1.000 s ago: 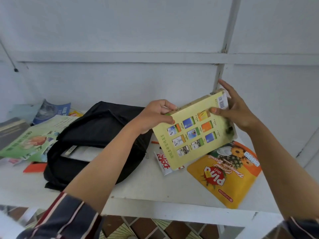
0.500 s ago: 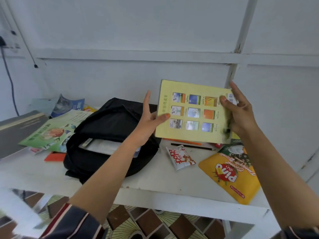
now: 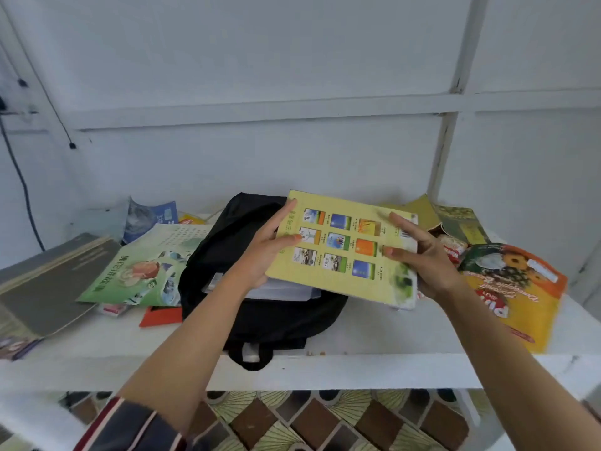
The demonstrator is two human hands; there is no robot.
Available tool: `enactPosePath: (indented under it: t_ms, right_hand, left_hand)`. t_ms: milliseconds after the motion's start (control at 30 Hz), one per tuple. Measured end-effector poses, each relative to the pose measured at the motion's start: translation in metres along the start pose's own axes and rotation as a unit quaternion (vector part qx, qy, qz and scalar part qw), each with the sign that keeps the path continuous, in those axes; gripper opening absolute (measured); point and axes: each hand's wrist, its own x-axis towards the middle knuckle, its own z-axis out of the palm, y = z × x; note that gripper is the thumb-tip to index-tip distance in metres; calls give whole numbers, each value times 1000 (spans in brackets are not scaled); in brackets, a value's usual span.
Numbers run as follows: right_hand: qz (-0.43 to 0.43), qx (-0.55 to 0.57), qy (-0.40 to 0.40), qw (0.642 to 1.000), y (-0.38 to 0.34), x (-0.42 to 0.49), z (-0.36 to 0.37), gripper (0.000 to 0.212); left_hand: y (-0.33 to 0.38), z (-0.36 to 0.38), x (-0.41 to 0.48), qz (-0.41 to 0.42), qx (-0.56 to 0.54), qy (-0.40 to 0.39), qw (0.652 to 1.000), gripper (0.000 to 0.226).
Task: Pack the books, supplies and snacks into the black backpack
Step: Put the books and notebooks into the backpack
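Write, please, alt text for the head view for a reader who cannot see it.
A left hand and a right hand hold a yellow paperback book over the open black fabric backpack on a white table; a green book lies left, a yellow pineapple snack pouch right.

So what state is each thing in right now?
black backpack: open, lying on the table, papers inside.
yellow book: closed, held tilted above the backpack.
left hand: grips the book's left edge.
right hand: grips its right edge.
orange snack pouch: lying flat on the table.
green book: closed, beside the backpack.
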Motion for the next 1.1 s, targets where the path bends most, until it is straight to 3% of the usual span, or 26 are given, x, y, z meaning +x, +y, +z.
enactPosePath:
  t_ms: [167, 233, 333, 400, 467, 533, 633, 700, 933, 1100]
  right_hand:
    - [-10, 10, 62, 998, 29, -21, 37, 46]
    - [-15, 13, 83, 996, 37, -29, 48, 44]
    - [-23, -10, 104, 994, 39, -40, 59, 46]
    - [-23, -23, 112, 993, 38, -47, 60, 44]
    - [-12, -20, 115, 993, 36, -53, 59, 42]
    - [5, -9, 112, 994, 34, -56, 55, 43]
    - [23, -4, 112, 993, 31, -57, 53, 45]
    - [30, 3, 115, 993, 32, -56, 52, 46]
    - [64, 14, 127, 990, 40, -52, 54, 51]
    - [84, -14, 134, 987, 45, -45, 59, 54]
  left_hand:
    - [-12, -44, -15, -38, 6, -51, 998, 69]
    - [-18, -58, -20, -92, 0, -31, 995, 54]
    - [-29, -68, -26, -152, 127, 16, 980, 29]
    - [-43, -77, -27, -127, 248, 0, 960, 27]
    - [-56, -90, -25, -41, 411, -68, 908, 24]
    - [-64, -101, -21, 48, 556, -126, 820, 37]
    - [-69, -105, -11, 135, 701, -100, 693, 50]
    - [-70, -103, -4, 145, 739, -73, 654, 54]
    - [-64, -107, 20, 116, 754, -47, 644, 53]
    - [-49, -119, 41, 88, 704, -97, 698, 54]
